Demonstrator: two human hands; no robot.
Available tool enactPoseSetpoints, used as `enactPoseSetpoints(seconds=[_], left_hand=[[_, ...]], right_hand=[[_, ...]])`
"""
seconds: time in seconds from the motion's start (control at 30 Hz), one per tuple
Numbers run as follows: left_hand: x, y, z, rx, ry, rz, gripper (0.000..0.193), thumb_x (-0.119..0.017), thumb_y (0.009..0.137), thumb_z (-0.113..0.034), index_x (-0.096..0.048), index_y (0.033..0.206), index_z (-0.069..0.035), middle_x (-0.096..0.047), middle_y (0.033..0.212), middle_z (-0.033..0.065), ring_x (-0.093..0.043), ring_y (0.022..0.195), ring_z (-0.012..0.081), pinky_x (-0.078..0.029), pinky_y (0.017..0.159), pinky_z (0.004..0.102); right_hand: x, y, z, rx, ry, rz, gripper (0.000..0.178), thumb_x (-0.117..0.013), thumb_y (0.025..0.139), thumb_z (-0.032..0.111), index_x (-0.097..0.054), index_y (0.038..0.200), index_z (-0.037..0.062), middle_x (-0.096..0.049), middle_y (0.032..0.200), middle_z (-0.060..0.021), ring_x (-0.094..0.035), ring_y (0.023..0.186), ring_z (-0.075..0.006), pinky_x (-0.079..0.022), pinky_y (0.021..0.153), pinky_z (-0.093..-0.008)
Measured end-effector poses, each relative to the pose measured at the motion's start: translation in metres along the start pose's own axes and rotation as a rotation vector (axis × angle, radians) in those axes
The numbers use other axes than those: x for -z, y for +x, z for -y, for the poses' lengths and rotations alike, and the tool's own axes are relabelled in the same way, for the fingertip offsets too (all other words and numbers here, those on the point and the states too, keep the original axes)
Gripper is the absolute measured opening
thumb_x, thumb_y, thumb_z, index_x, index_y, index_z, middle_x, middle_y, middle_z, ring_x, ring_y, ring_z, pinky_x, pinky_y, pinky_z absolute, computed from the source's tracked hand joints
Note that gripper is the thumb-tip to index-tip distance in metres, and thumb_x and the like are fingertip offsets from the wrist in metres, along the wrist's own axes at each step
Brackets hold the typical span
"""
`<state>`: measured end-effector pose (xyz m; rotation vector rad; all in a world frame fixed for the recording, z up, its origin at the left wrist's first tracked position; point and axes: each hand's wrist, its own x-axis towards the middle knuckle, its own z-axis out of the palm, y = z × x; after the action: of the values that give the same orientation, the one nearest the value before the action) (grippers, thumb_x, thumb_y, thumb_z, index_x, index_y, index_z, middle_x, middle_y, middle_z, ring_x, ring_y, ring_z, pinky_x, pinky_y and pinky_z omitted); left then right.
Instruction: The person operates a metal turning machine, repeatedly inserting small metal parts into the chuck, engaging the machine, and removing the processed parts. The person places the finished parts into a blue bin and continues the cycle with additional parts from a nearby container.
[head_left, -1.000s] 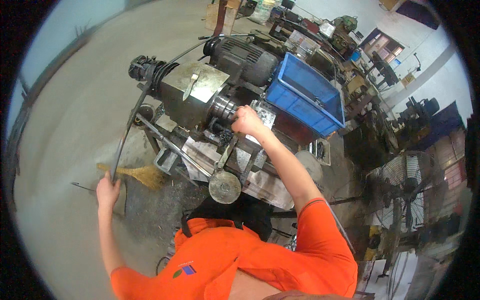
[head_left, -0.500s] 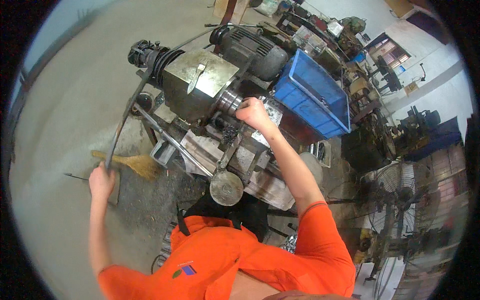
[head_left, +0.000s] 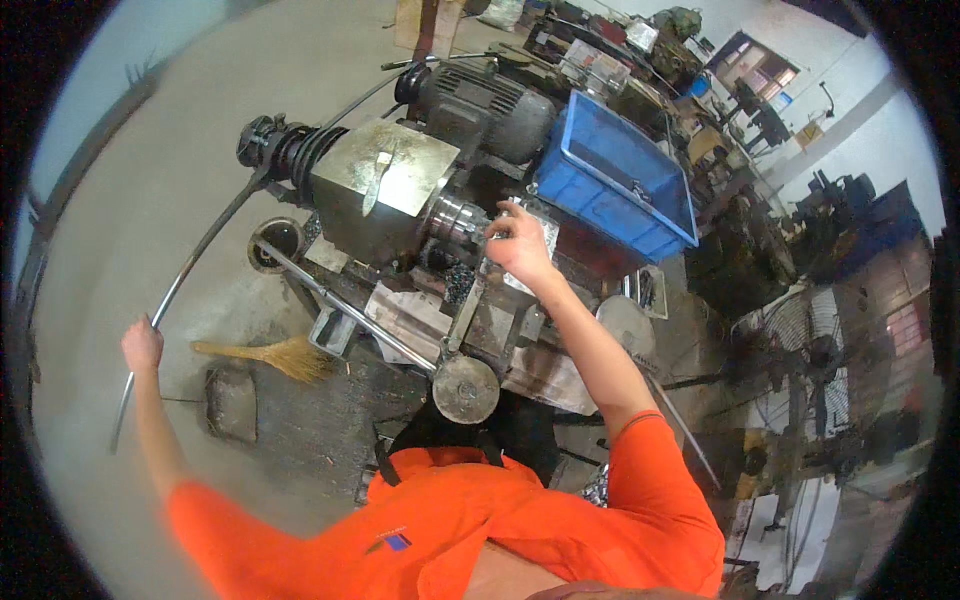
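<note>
My left hand (head_left: 142, 345), out to the left, is closed around a long metal lever (head_left: 205, 243) that runs up to the pulley end (head_left: 265, 145) of a lathe-like machine. My right hand (head_left: 517, 247) is just right of the machine's round steel chuck (head_left: 455, 220). Its fingers are apart and I see nothing held in them. The chuck sticks out of a metal housing (head_left: 335, 190), and a flat, narrow tool (head_left: 376, 184) lies on the housing's top. Below my right hand are dark metal shavings (head_left: 460, 284).
Behind the chuck sit a motor (head_left: 485, 110) and a blue plastic crate (head_left: 620, 210). A steel bar (head_left: 350, 308) slants toward a round metal disc (head_left: 466, 390) near my body. On the floor lies a straw broom (head_left: 285, 357). A fan (head_left: 790, 350) stands at the right.
My left hand has swung outward to the left with the lever. My right hand has drawn slightly away from the chuck, and its fingers have spread.
</note>
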<state>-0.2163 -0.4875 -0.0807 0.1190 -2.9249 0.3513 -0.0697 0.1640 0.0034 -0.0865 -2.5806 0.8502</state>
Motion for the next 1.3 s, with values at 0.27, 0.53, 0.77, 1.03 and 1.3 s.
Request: enactPoseSetpoints(seconds=[0.27, 0.53, 0.77, 1.03, 1.3], left_hand=[[-0.026, -0.064, -0.164, 0.065, -1.056, -0.422, 0.036, -0.058, 0.081, -0.021, -0.057, 0.112, -0.003, -0.064, 0.094, 0.0126, -0.061, 0.082, 0.0233, -0.047, 0.076, 0.0374], [-0.092, -0.100, -0.295, -0.575, -0.159, 0.405, 0.042, -0.069, 0.070, -0.032, -0.059, 0.104, -0.009, -0.062, 0.101, 0.0152, -0.059, 0.097, 0.0302, -0.048, 0.079, 0.0412], [-0.057, -0.065, -0.287, -0.564, -0.175, 0.318, 0.028, -0.064, 0.074, -0.029, -0.063, 0.100, -0.019, -0.065, 0.092, 0.0106, -0.064, 0.085, 0.0273, -0.050, 0.071, 0.0407], [-0.014, -0.046, -0.251, -0.094, -1.321, 0.411, 0.041, -0.058, 0.084, -0.035, -0.060, 0.098, 0.003, -0.064, 0.075, 0.0163, -0.060, 0.052, 0.0198, -0.049, 0.050, 0.0300], [0.042, -0.067, -0.305, 0.115, -1.513, 0.397, 0.046, -0.058, 0.084, -0.037, -0.052, 0.095, 0.007, -0.058, 0.078, 0.0164, -0.062, 0.057, 0.0253, -0.054, 0.045, 0.0350]], right_hand=[[0.122, -0.133, -0.049, -0.268, -0.102, -0.191, 0.029, -0.061, 0.056, 0.008, -0.068, 0.084, 0.0044, -0.055, 0.120, -0.0160, -0.056, 0.107, -0.0294, -0.044, 0.088, -0.0329], [0.207, -0.285, -0.109, -0.731, -0.292, -0.205, 0.026, -0.067, 0.062, 0.020, -0.069, 0.083, 0.0042, -0.063, 0.101, -0.0155, -0.062, 0.089, -0.0305, -0.048, 0.078, -0.0342], [0.239, -0.383, -0.173, -0.976, -0.717, -0.121, 0.052, -0.064, 0.059, 0.019, -0.061, 0.110, 0.0073, -0.060, 0.108, -0.0165, -0.058, 0.099, -0.0303, -0.046, 0.084, -0.0370], [0.224, -0.469, -0.226, -1.222, -0.994, 0.014, 0.042, -0.063, 0.062, 0.026, -0.059, 0.097, 0.0040, -0.061, 0.100, -0.0171, -0.057, 0.095, -0.0328, -0.045, 0.085, -0.0423], [0.146, -0.508, -0.111, -1.125, -0.691, -0.077, 0.035, -0.063, 0.056, 0.025, -0.061, 0.082, 0.0019, -0.062, 0.074, -0.0211, -0.059, 0.071, -0.0396, -0.048, 0.067, -0.0440]])
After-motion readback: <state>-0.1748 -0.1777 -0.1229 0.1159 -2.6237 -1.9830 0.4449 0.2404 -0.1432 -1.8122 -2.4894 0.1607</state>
